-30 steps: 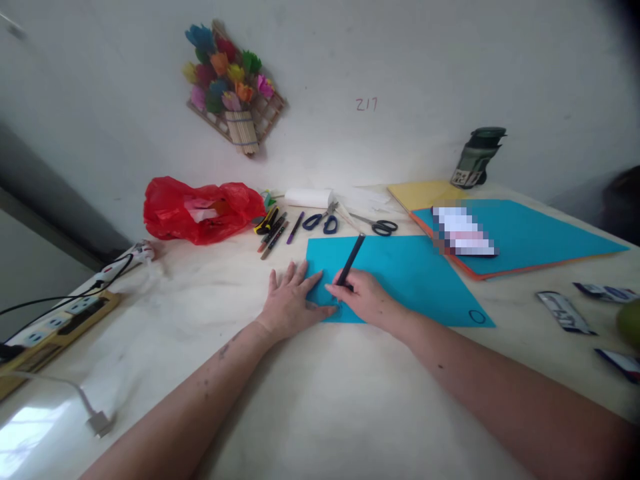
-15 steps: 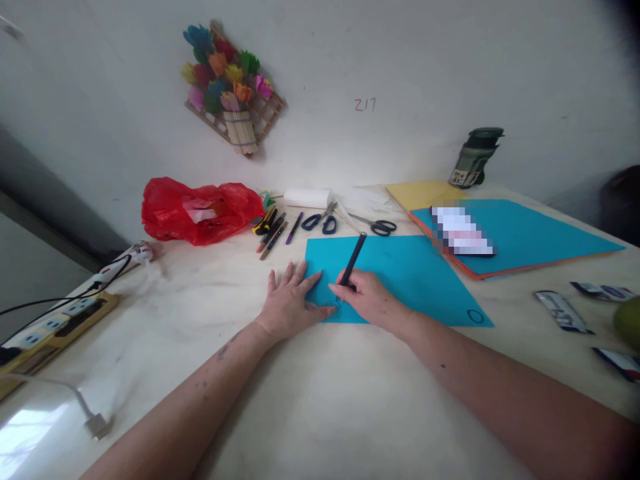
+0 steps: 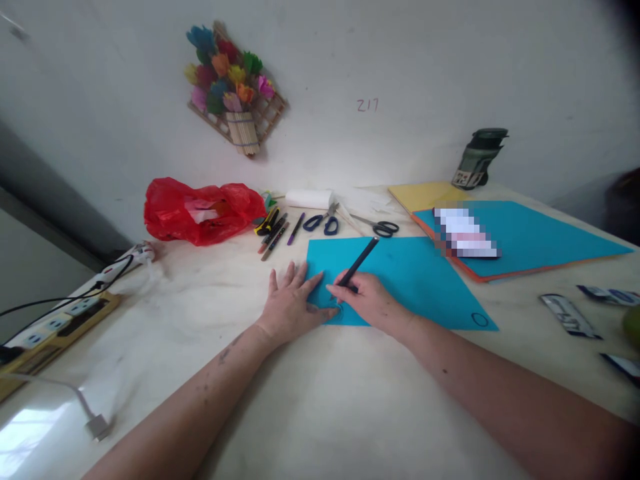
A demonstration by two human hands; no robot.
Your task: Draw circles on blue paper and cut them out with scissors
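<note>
A blue sheet of paper (image 3: 415,280) lies on the table in front of me. My left hand (image 3: 293,300) rests flat with fingers spread, its thumb and fingertips over the sheet's left edge. In my right hand (image 3: 367,297) is a black marker (image 3: 361,261), gripped like a pen and tilted to the upper right. Its tip is low over the sheet's near left corner, mostly hidden by my fingers. A faint curved mark (image 3: 341,309) shows beside my left thumb. Near the sheet's right corner is a drawn black circle (image 3: 480,320).
Behind the sheet lie two pairs of scissors (image 3: 330,223), several markers (image 3: 275,241), a yellow cutter (image 3: 267,221) and a red plastic bag (image 3: 200,213). A phone (image 3: 465,233) sits on more coloured paper (image 3: 545,227) at right. A power strip (image 3: 60,327) is at left.
The marker's top has leaned over to the right as my right hand turned slightly. My left hand stays in place on the sheet's edge. The view has shifted a little.
</note>
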